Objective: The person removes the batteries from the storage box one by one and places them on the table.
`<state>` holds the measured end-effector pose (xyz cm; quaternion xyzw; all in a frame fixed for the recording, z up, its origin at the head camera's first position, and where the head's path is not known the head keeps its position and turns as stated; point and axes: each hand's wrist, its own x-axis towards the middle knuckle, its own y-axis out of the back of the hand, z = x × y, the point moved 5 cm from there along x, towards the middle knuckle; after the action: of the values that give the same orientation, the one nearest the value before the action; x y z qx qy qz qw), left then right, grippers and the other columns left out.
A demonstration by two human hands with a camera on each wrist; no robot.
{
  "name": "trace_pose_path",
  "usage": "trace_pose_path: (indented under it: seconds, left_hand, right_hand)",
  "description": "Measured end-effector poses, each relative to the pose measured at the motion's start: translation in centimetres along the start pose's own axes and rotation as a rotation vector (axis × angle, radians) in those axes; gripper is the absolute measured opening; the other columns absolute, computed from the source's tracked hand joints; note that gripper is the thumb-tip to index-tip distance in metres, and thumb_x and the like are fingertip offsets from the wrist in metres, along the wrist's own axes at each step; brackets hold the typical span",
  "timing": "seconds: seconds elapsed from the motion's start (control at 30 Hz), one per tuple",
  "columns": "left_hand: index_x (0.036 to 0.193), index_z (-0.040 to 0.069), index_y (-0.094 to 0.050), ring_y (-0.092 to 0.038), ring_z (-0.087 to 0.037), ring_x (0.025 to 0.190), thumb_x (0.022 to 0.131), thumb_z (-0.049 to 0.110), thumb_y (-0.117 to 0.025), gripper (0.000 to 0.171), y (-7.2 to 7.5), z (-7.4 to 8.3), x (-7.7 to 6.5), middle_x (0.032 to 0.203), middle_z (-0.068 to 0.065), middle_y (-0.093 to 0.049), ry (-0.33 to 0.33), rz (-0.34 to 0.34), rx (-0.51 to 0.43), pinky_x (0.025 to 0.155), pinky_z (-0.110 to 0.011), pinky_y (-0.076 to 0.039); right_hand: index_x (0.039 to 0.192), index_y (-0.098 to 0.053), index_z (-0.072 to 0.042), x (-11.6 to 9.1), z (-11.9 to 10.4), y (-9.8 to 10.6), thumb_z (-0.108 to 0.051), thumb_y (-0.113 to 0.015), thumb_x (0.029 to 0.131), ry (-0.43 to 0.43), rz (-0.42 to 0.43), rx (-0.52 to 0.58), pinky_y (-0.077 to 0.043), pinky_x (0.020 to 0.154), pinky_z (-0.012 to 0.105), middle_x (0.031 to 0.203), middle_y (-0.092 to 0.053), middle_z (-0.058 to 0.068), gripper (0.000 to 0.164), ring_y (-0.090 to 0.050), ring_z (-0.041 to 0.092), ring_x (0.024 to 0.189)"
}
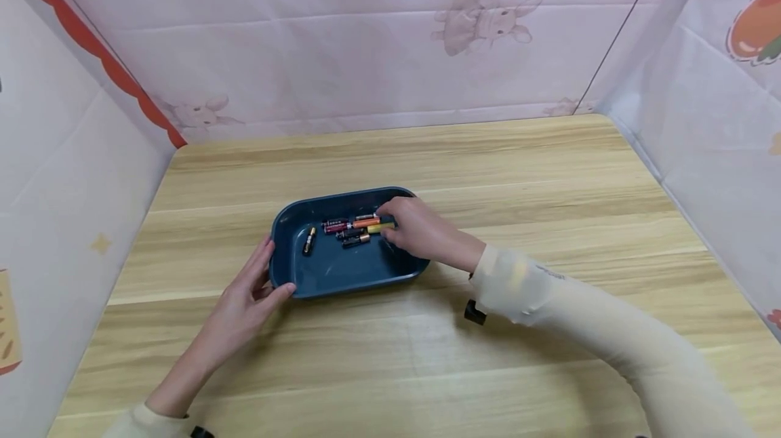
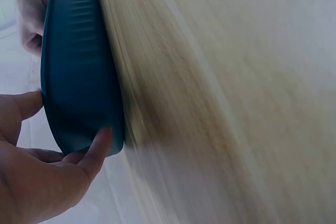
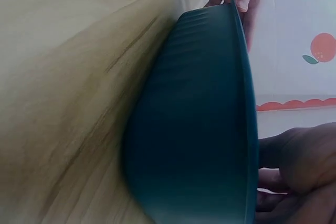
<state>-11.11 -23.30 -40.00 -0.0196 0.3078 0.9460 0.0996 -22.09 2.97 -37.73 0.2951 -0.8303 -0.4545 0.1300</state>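
A dark blue plastic tray [image 1: 342, 282] sits on the wooden table, with several small batteries inside. My left hand [image 1: 247, 299] holds the tray's near left corner, thumb on the front rim and fingers against the left end wall. One black-and-gold battery [image 1: 309, 241] lies apart on the left of the tray floor. Farther right is a loose group with an orange battery [image 1: 366, 223], a yellow battery [image 1: 381, 228] and dark ones. My right hand [image 1: 421, 231] reaches over the right end, thumb and finger spread about the yellow battery. The tray wall hides its fingertips in the right wrist view.
The wood-grain table [image 1: 390, 370] extends around the tray. Behind it stands a pink printed backdrop [image 1: 366, 65], with pale printed sheets along the left and right sides. A small black piece [image 1: 474, 312] shows beneath my right cuff.
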Motion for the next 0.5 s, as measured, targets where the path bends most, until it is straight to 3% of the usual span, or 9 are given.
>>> trace_pose_path:
  seconds: [0.23,0.37,0.5]
  left_hand:
    - [0.165,0.004,-0.013,-0.037,-0.046,0.145,0.105,0.021,-0.065,0.081,0.1,-0.1,0.0,0.173,-0.014,-0.005,0.000,-0.008,0.020,0.106,-0.046,-0.045]
    - [0.165,0.004,-0.012,-0.038,-0.048,0.144,0.104,0.020,-0.065,0.082,0.2,-0.2,0.1,0.172,-0.015,-0.006,-0.004,-0.008,0.021,0.106,-0.046,-0.045]
    - [0.165,0.004,-0.012,-0.038,-0.048,0.144,0.104,0.018,-0.065,0.083,0.2,-0.3,0.1,0.172,-0.016,-0.006,-0.006,-0.005,0.011,0.106,-0.046,-0.045]
  right_hand:
    - [0.132,-0.067,0.004,1.0,0.1,-1.0,-0.006,-0.066,0.101,-0.091,-0.063,-0.011,-0.059,0.085,0.031,0.129,-0.068,0.017,0.033,-0.063,0.019,0.096]
    - [0.121,-0.072,0.002,1.5,0.1,-1.4,-0.003,-0.065,0.100,-0.103,-0.061,-0.032,-0.057,0.071,0.026,0.116,-0.071,0.014,0.023,-0.062,0.018,0.082]
    - [0.110,-0.075,0.000,1.9,0.1,-1.8,0.000,-0.064,0.099,-0.106,-0.042,-0.066,-0.054,0.068,0.026,0.106,-0.071,0.011,0.015,-0.060,0.019,0.079]
